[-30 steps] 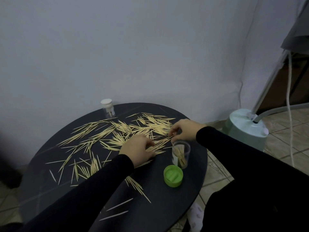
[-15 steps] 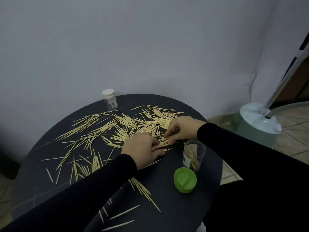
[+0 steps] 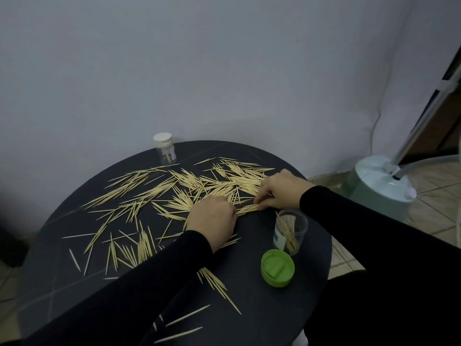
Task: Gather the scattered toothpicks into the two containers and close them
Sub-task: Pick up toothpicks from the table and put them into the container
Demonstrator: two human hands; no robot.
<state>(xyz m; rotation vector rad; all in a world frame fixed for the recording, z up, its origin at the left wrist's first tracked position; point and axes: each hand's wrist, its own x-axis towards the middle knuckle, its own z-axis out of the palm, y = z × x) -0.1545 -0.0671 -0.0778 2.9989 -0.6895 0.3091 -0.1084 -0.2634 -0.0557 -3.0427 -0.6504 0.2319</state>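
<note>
Many pale toothpicks (image 3: 159,193) lie scattered over a round black table (image 3: 252,308). My left hand (image 3: 212,221) and my right hand (image 3: 282,191) meet at the table's middle and pinch the two ends of a small bundle of toothpicks (image 3: 247,209) lying on the surface. An open clear container (image 3: 290,232) with a few toothpicks inside stands just right of the hands. Its green lid (image 3: 277,267) lies upside down in front of it. A second clear container with a white cap (image 3: 165,152) stands at the table's far edge.
A grey wall rises right behind the table. A pale green round appliance base (image 3: 379,183) with a pole and hose stands on the tiled floor at the right. More loose toothpicks (image 3: 219,285) lie near the table's front edge.
Both hands have drawn closer together around a bundle of toothpicks. The camera has shifted, so the table sits lower and more to the right in view.
</note>
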